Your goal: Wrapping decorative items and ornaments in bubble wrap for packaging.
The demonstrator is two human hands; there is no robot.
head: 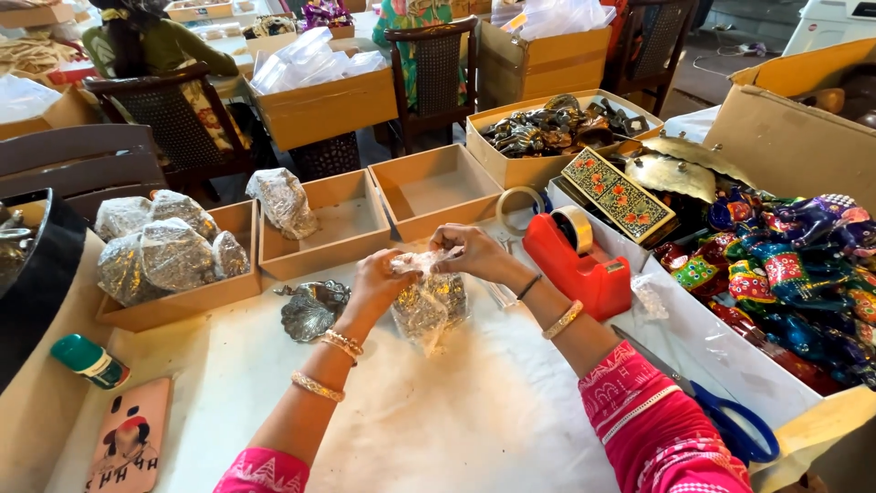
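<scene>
1. Pinching the top of a clear plastic bag (429, 306) with both hands, head view. My left hand (381, 283) is closed on the bag's gathered mouth from the left side; my right hand (473, 253) is closed on the same bunched plastic from the right. Fingertips of the two hands nearly meet.
2. Bag hangs below my hands, its bottom resting on the white table cover (438, 420). A silvery metal piece shows inside it.
3. A bare silver dish (312, 310) lies on the cover just left of my left wrist, unwrapped.
4. A red tape dispenser (577, 260) stands to the right of my right hand, near but apart.
5. Blue-handled scissors (721, 415) lie near my right elbow.
6. An open box (173, 260) at far left holds several wrapped bundles; two boxes beside it are mostly bare, one bundle (283, 201) leaning on a rim.
</scene>
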